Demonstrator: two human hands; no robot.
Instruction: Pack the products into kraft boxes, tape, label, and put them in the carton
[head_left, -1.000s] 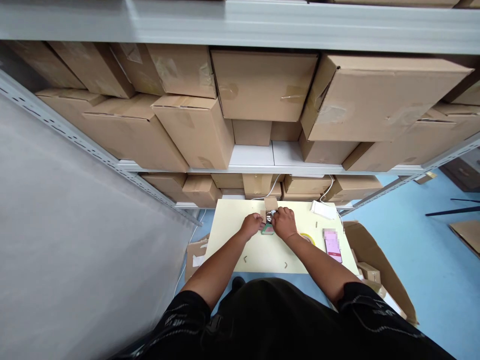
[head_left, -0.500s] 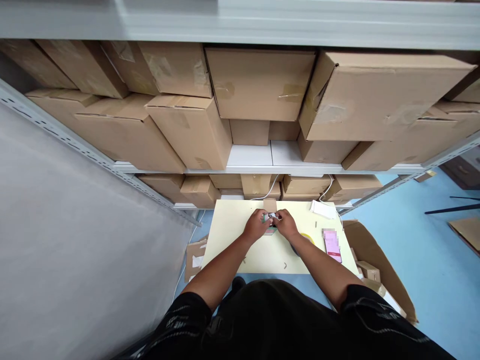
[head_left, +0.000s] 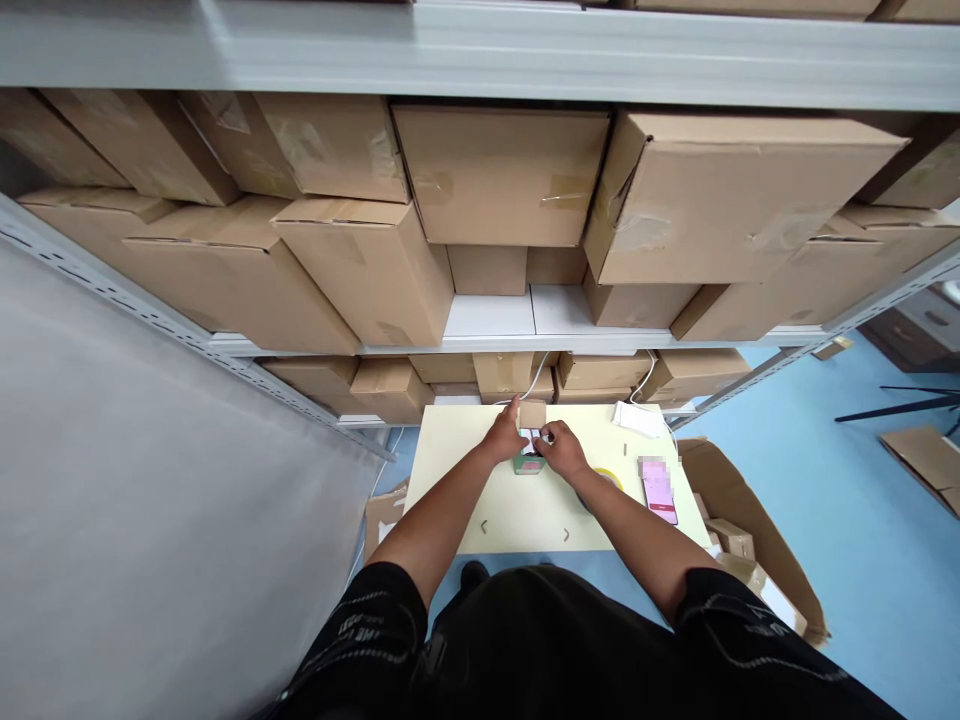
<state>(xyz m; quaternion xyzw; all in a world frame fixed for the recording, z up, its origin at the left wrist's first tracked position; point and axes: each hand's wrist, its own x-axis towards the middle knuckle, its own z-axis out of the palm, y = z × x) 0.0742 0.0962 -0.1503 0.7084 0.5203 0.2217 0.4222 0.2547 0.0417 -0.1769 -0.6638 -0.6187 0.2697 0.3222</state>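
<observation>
A small green box stands on the pale yellow table, its brown cardboard flap raised at the far side. Something small and white shows in its opening, too small to name. At the box's left edge is my left hand, fingers stretched upward and apart from the thumb, which reaches over the opening. My right hand is closed at the box's right edge, its fingertips bent into the opening; what they grip is hidden. A roll of yellow tape lies partly under my right forearm.
A phone with a pink screen and a white box-shaped object with a cable lie on the table's right. Shelves of cardboard boxes rise behind. A large open carton stands on the floor to the right.
My left hand has opened and shifted to the box's left edge. The small item held between both hands is now down at the box's opening. The camera view has shifted slightly.
</observation>
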